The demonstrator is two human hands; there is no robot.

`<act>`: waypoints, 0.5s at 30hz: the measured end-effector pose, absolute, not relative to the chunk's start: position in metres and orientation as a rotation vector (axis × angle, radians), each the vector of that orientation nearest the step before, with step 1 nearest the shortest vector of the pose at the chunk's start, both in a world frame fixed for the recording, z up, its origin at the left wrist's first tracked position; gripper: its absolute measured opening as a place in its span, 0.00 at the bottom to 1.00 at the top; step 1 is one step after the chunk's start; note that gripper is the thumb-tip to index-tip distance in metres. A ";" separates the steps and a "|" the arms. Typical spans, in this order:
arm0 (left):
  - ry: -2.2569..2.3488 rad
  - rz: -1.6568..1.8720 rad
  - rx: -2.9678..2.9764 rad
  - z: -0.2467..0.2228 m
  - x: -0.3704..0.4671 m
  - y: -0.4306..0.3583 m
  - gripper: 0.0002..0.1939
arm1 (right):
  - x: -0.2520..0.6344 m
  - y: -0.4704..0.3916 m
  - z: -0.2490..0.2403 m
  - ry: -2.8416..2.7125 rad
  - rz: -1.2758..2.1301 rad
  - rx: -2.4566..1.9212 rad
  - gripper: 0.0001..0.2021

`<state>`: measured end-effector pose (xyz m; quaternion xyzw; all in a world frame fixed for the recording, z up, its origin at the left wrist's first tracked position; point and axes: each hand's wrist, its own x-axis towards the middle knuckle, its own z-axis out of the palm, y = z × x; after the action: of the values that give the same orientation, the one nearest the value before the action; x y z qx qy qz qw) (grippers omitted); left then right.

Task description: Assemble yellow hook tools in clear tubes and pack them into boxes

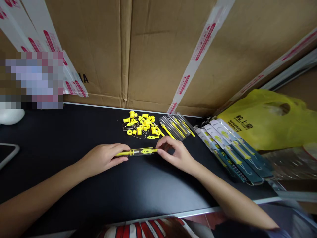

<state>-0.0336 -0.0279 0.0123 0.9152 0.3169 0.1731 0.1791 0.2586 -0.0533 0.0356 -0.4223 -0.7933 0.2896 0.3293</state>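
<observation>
Here, at the centre of the frame, both hands grasp a clear sleeve (137,152) holding yellow parts, lying flat just above the black table (61,138). The left hand (102,158) curls loosely over its left end, fingertips pinching it. The right hand (174,153) nips the right end between thumb and forefinger, other fingers bent. Just above lies a heap of yellow pieces (141,125); packaged sleeves (232,148) fan out at right, beside a yellow bag (267,119).
</observation>
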 end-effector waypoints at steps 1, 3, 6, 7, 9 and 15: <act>0.900 0.492 2.583 0.012 -0.034 -0.028 0.15 | 0.262 -0.050 0.035 -2.064 0.694 -1.132 0.03; 0.912 0.496 2.577 0.012 -0.034 -0.027 0.16 | 0.270 -0.040 0.032 -2.041 0.515 -1.207 0.03; 0.914 0.502 2.575 0.013 -0.033 -0.027 0.16 | 0.284 -0.025 0.025 -2.091 0.195 -1.292 0.02; 0.909 0.506 2.575 0.013 -0.033 -0.027 0.16 | 0.288 -0.020 0.023 -2.125 0.110 -1.311 0.03; 0.899 0.512 2.573 0.014 -0.033 -0.028 0.16 | 0.292 -0.015 0.019 -2.181 0.035 -1.342 0.05; 0.894 0.513 2.588 0.013 -0.033 -0.027 0.15 | 0.283 -0.004 0.017 -2.381 -0.050 -1.384 0.16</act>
<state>-0.0332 -0.0269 0.0127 0.9144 0.3158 0.1813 0.1768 0.2826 -0.0041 0.0172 -0.4929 -0.8484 -0.0178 0.1923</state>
